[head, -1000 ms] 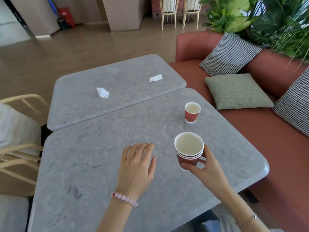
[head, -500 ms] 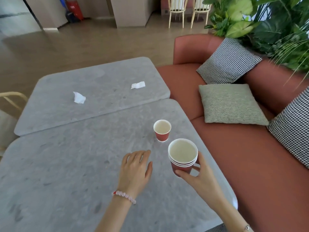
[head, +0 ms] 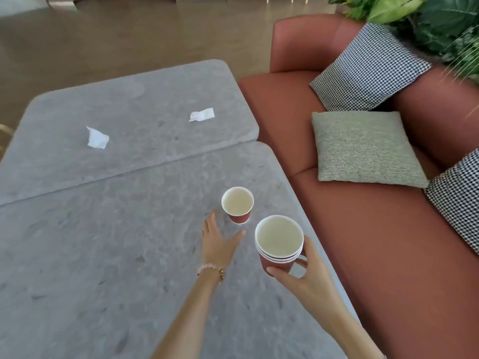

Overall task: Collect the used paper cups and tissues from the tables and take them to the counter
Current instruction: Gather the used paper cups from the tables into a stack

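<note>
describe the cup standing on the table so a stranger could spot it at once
Beside the rust-red sofa sit two grey tables; take the nearer table. Near its sofa-side edge stands a small red paper cup, white inside, just beyond the left hand. Unlike the stack gripped by the right hand, it is single and rests on the tabletop.

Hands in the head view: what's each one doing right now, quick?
Left hand: open, fingers straight, empty, just short of the lone paper cup.
Right hand: holding the stack of paper cups.
</note>
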